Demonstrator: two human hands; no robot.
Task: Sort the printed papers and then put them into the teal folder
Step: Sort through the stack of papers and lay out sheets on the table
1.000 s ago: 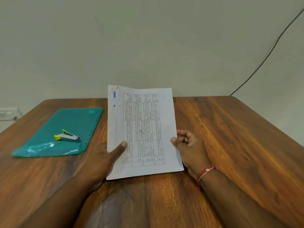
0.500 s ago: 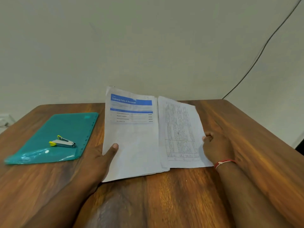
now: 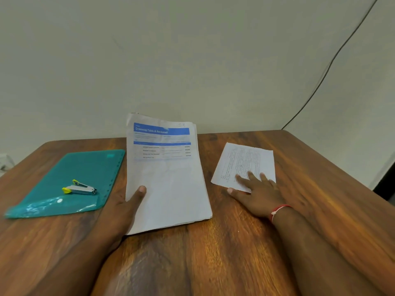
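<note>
Head view: wooden table (image 3: 213, 253) against a plain wall, dark cable (image 3: 333, 60) running down the wall at right

Left hand (image 3: 119, 210) at the stack (image 3: 166, 189), thumb on top near the left edge, fingers hidden beneath, so pinching the near-left part of the stack; stack's far end lifted off the table, top sheet with a blue header band and printed rows, many sheet edges showing at the near right corner

Right hand (image 3: 258, 195) flat, fingers spread, palm down, fingertips pressing on the near edge of a single sheet (image 3: 245, 163); heel of the hand on bare table; nothing gripped. Sheet lying flat to the right of the stack, apart from it, covered in small dark text, slightly skewed. Red thread (image 3: 277, 210) around the right wrist

Folder (image 3: 70, 180) teal, flat on the table left of the stack, just beside it, row of punched holes along its right edge, glossy clear patch at its near end. Stapler (image 3: 80, 188) small, metal with yellow tips, resting on the folder near its middle

No papers in the folder yet

White socket (image 3: 4, 163) at the far left edge, partly cut off
</note>
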